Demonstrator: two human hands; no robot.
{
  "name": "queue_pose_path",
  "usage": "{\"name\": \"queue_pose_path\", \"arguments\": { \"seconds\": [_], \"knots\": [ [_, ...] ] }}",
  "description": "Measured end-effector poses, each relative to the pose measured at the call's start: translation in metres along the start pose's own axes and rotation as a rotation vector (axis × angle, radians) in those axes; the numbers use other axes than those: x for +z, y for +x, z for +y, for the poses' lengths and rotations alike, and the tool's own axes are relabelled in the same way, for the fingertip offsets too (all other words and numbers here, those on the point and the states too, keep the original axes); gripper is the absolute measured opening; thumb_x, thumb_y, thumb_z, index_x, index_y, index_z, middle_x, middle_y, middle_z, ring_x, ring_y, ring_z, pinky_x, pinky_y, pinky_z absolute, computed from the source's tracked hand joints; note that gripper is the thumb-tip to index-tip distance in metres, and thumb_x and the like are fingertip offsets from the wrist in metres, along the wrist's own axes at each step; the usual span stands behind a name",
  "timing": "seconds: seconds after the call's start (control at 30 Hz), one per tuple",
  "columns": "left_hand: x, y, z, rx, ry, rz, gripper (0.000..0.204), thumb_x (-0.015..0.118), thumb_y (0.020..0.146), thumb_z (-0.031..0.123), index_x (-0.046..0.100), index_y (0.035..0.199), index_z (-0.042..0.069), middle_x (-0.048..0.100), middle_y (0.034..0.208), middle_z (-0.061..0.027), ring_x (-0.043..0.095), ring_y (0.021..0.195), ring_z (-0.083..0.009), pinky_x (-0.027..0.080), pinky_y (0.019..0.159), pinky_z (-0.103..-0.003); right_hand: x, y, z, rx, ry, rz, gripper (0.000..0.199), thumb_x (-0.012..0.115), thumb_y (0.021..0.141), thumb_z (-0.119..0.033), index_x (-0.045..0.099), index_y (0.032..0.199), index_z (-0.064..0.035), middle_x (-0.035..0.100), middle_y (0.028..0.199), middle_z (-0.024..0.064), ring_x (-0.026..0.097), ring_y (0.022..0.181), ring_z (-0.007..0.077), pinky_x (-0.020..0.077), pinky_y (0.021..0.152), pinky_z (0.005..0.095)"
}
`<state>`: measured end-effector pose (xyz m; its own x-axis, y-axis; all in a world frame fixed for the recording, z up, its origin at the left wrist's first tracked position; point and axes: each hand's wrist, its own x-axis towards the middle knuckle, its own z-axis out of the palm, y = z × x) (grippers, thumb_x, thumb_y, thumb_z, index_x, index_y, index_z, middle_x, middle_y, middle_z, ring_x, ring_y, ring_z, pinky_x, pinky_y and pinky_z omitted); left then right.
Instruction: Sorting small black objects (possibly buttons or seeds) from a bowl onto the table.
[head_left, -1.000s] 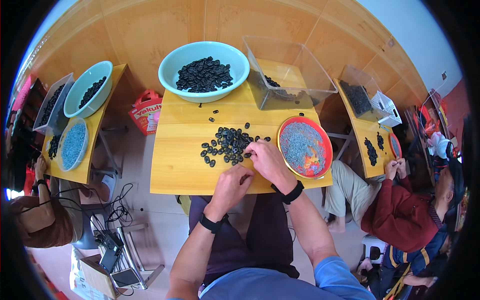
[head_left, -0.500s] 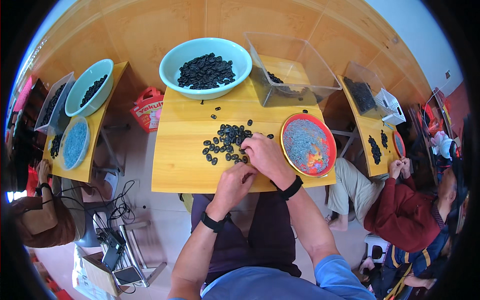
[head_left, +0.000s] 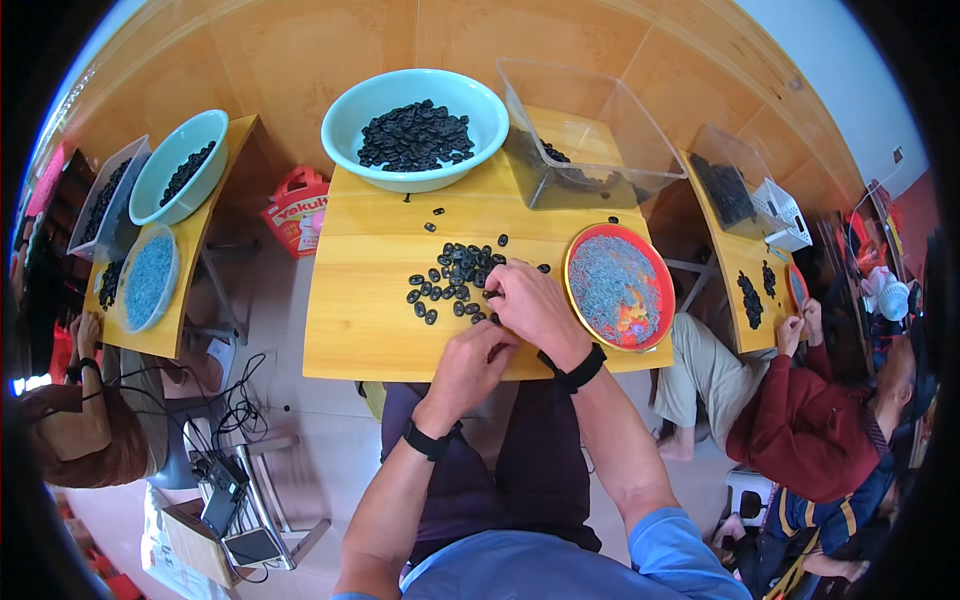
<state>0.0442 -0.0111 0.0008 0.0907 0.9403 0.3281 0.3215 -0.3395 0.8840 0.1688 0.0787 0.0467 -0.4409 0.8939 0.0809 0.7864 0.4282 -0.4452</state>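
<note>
On the yellow table lies a loose pile of small black oval pieces. My right hand is at the pile's right edge, fingers bent together by a black piece; whether it grips that piece is hard to see. Just nearer to me, my left hand is closed in a pinch, and its fingertips are hidden, so I cannot make out what they hold. The two hands nearly touch. Right of them sits a round red tray with many thin grey-blue bits on it.
At the back stand a light-blue basin and a clear plastic bin, both with black pieces. Co-workers sit at side tables: a hand at left, a dark-red sleeve at right. Black cables hang by a metal frame at lower left.
The view has shifted slightly. Both hands stay in nearly the same place and pose beside the pile, with only small finger movement.
</note>
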Motion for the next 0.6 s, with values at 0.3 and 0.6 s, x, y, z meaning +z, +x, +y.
{"name": "queue_pose_path", "arguments": {
  "seconds": [0.3, 0.6],
  "knots": [
    [0.000, 0.000, 0.003, -0.036, 0.017, -0.018, 0.011, 0.068, 0.083, 0.000, 0.070, 0.094, 0.001, 0.062, 0.080, -0.0120, 0.062, 0.065, -0.0244, 0.050, 0.062, -0.033, 0.008, 0.001, 0.009, 0.028, 0.112, 0.021, 0.017, 0.072, 0.078, -0.008, 0.065, 0.092, -0.0001, 0.065, 0.093, 0.0157, 0.065, 0.086, 0.0344, 0.0506, 0.076, 0.0434],
    [0.004, 0.002, -0.001, -0.231, -0.157, 0.208, 0.014, 0.066, 0.090, -0.001, 0.069, 0.103, -0.002, 0.067, 0.088, -0.0096, 0.064, 0.067, -0.0131, 0.052, 0.061, -0.027, 0.010, -0.007, 0.020, -0.047, 0.313, 0.047, 0.014, 0.069, 0.077, -0.001, 0.059, 0.086, 0.0008, 0.064, 0.084, 0.0160, 0.064, 0.079, 0.0337, 0.0497, 0.070, 0.0424]
  ]
}}
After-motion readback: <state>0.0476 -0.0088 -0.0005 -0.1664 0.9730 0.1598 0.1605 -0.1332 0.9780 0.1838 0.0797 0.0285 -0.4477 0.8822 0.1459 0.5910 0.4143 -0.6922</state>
